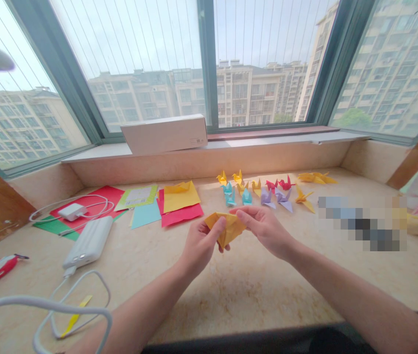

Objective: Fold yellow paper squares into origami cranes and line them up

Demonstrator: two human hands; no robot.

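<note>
Beyond the fingers, the view is filled by a wide window with grey-green frames point(207, 64), below which a beige, marble-patterned stone countertop point(231, 290) is spread out under both hands. A long, white, rectangular box point(166, 134) is propped against the window, beyond the fingers and to their left. Over the countertop, the bare left hand point(201, 238) and the bare right hand point(267, 228) are raised close together. Just left of the fingers, a square, yellow paper sheet point(181, 200) is laid over pinkish-red paper; farther left, a flat, red paper sheet point(110, 191) is partly covered by a white cable. A white, slab-shaped power bank point(89, 243) is placed well to the left of the fingers. Between the fingertips, a partly folded, yellow paper piece point(230, 230) is held: its left side is clamped under the left thumb, and its right corner is pinched narrowly by the right thumb and fingers. Just beyond the fingers, small folded-paper cranes in yellow, turquoise, red and lilac point(284, 200) are set out in loose rows.
</note>
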